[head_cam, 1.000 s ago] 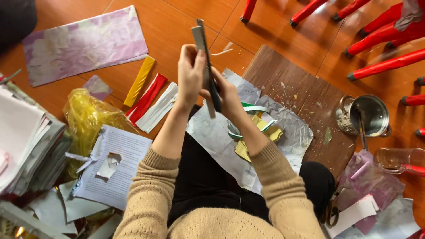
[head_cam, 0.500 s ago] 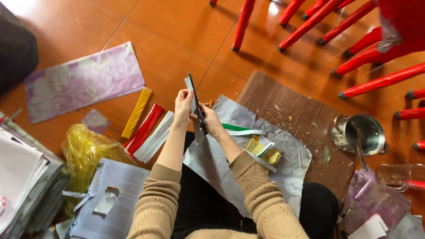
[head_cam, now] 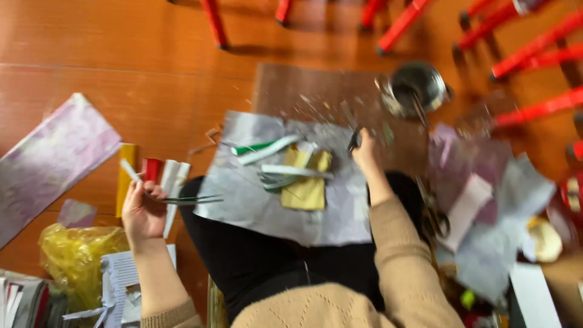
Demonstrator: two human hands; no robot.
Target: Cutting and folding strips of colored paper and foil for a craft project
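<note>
My left hand (head_cam: 143, 214) is raised at the left and grips a thin dark flat strip (head_cam: 194, 198) that points right, seen edge-on. My right hand (head_cam: 366, 155) reaches forward to the far edge of the grey paper sheet (head_cam: 255, 209) on my lap. Its fingertips touch a small dark object (head_cam: 355, 140), and blur hides the grip. Yellow paper pieces (head_cam: 306, 185) and white and green strips (head_cam: 267, 150) lie on the sheet between my hands.
A brown board (head_cam: 303, 88) lies beyond the sheet with a metal pot (head_cam: 419, 85) at its right end. Red chair legs (head_cam: 214, 21) stand at the back. Folded yellow, red and white papers (head_cam: 173, 176), a purple sheet (head_cam: 54, 158) and a yellow bag (head_cam: 76, 255) lie left; loose papers (head_cam: 486, 200) right.
My hands have come apart. The left dropped to the left with the dark strip, now level instead of upright. The right reached forward to the sheet's far edge. The view swung right.
</note>
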